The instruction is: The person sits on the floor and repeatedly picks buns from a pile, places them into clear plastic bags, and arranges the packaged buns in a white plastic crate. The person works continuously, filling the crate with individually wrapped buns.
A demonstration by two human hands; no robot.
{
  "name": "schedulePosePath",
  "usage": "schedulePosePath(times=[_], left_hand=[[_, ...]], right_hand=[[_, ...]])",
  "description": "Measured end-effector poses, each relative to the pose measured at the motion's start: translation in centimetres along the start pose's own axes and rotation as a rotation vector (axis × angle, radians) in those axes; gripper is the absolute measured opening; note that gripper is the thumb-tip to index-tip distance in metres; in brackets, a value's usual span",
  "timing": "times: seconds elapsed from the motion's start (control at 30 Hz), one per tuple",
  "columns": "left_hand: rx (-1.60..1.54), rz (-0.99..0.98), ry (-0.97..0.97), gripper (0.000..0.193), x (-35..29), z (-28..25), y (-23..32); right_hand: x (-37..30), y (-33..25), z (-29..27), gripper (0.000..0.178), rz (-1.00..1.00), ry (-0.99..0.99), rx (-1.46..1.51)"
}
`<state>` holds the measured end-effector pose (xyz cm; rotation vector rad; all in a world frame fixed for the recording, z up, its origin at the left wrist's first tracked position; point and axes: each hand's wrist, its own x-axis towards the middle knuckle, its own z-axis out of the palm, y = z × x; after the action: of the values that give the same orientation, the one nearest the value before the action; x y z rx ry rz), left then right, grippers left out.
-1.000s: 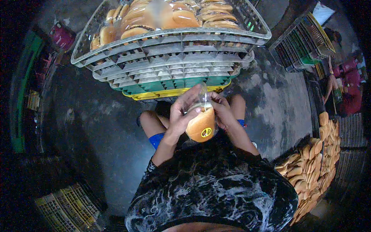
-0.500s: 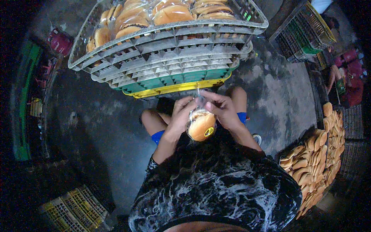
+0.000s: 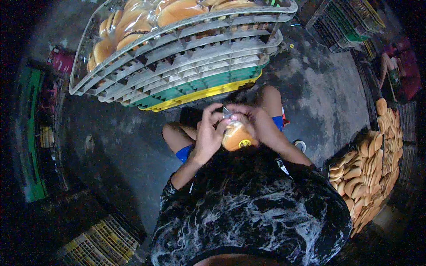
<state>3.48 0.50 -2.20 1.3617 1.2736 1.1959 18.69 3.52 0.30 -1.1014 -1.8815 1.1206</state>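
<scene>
A round golden bun in a clear plastic bag (image 3: 238, 137), with a small yellow-and-black sticker, hangs in front of my chest. My left hand (image 3: 209, 136) pinches the gathered neck of the bag, thumb and fingers bent around it. At the same neck, my right hand (image 3: 249, 116) closes from the other side, its fingers partly blurred. Just beyond my hands stands a stack of plastic crates; the grey top crate (image 3: 186, 31) holds several bagged filled buns (image 3: 182, 12). Lower crates in the stack are green and yellow.
To the right, many unwrapped buns (image 3: 366, 170) lie in rows. Stacked crates (image 3: 344, 24) stand at the far right, near another person's leg (image 3: 385, 70). A yellow crate (image 3: 102, 241) is at the lower left. A roll of tape (image 3: 300, 145) lies beside my right knee.
The bagged bun has shifted slightly up and right, still in both hands. My right-hand fingers have moved at the bag's neck. The whole view has turned a little, shifting the crates leftward.
</scene>
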Motion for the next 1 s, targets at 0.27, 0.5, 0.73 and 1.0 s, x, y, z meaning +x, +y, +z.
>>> schedulePosePath(times=[0.27,0.5,0.73,1.0], left_hand=[[0.254,-0.183,-0.588,0.020,-0.8,1.4,-5.2],[0.689,0.631,-0.255,0.029,-4.2,4.8,-21.4],[-0.049,-0.101,0.206,0.021,4.2,11.4,-3.3],[0.001,-0.184,0.369,0.024,4.1,6.3,-5.1]], right_hand=[[-5.8,5.5,1.0,0.025,0.184,-0.219,-0.236],[-7.2,8.4,-0.4,0.019,0.474,-0.262,-0.195],[-2.3,14.4,-4.6,0.055,0.294,0.584,0.249],[-8.9,31.1,-8.1,0.049,1.060,0.211,-0.540]])
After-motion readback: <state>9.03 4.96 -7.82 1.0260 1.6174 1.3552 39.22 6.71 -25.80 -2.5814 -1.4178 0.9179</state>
